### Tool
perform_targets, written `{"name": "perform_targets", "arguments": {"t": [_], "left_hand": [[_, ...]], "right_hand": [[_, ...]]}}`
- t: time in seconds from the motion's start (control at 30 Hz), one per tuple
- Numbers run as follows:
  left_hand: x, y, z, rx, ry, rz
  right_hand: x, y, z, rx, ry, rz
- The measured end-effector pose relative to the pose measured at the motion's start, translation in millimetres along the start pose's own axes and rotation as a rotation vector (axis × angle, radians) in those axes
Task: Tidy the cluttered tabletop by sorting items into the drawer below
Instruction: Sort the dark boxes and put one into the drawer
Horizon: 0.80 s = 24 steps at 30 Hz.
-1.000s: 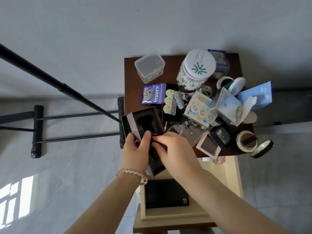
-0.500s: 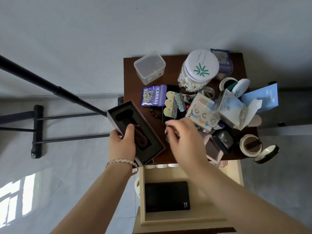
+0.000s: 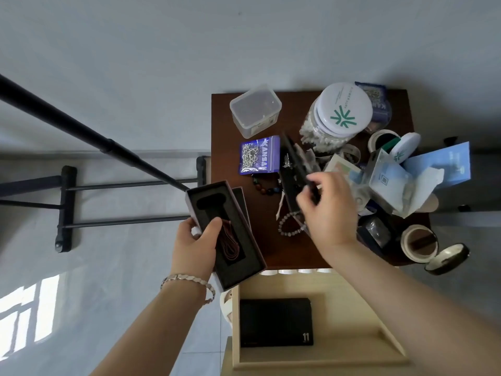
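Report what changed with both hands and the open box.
The left hand carried the open dark foam-lined box leftward, past the brown table's edge, and holds it alone. The right hand let go of it, reached forward and pinches a flat black card, tilted up. The black case in the drawer and the white-lidded jar stayed put.

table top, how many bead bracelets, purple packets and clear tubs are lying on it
bead bracelets: 2
purple packets: 2
clear tubs: 1
total: 5
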<state>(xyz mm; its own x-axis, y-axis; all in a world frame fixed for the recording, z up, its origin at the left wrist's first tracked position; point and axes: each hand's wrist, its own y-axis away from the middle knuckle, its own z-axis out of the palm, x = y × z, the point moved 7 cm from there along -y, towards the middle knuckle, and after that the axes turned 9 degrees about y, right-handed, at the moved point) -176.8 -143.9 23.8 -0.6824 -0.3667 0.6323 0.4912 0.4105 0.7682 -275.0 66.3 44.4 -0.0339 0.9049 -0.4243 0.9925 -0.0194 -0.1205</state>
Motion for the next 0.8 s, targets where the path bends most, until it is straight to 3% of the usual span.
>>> {"name": "perform_targets", "arguments": {"t": [0.17,0.23,0.3,0.43,0.53,0.67,0.8], "left_hand": [[-9,7,15,-0.091,0.02,-0.039],[-9,10,21,-0.124,-0.018,-0.027],[-7,14,27,-0.145,-0.101,0.004],[-6,23,35,-0.202,-0.162,0.0],[-12,29,40,-0.237,-0.069,-0.062],[-22,41,50,-0.228,0.07,-0.082],[-33,56,68,-0.239,0.306,-0.191]], "right_hand": [[46,14,-35,0.107,-0.581,0.674],[53,24,-32,0.031,-0.872,0.881],[48,33,-33,-0.098,-1.014,0.935],[34,39,-58,-0.273,-0.869,0.699],[27,46,-85,-0.255,-0.665,0.475],[-4,69,-103,-0.159,-0.369,0.038],[-23,97,-84,-0.273,-0.059,-0.24]]}}
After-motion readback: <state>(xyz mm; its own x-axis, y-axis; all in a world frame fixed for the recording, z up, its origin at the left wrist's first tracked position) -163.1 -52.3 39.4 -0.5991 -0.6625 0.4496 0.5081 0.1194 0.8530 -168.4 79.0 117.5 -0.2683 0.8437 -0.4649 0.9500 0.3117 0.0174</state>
